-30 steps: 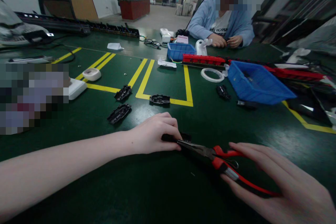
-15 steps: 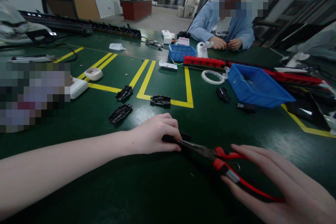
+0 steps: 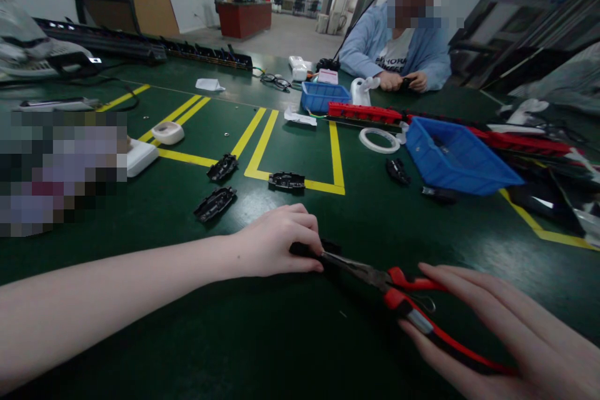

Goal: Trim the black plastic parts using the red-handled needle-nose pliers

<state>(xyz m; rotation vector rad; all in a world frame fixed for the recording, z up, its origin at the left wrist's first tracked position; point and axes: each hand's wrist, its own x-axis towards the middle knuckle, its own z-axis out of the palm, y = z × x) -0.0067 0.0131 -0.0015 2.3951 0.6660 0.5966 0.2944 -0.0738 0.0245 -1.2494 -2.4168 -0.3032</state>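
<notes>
My left hand is closed on a dark plastic part, mostly hidden under its fingers and resting low over the green table. In my right hand is a pair of red-handled long-nose pliers, thumb on one handle and fingers along the other. The pliers' tips reach the left fingertips, at the edge of the part; what they pinch is too small to make out. Beyond the left hand lie several similar black plastic parts, among them one on the yellow tape and one farther left.
A blue bin stands right, near a white tape roll and two black pieces. A smaller blue bin and a long red strip lie farther back. Across the table sits a person in a blue shirt, hands on a small dark item.
My right hand and the pliers' handles have shifted slightly right and down, while the tips stay by the left fingertips. The left hand is nearly still.
</notes>
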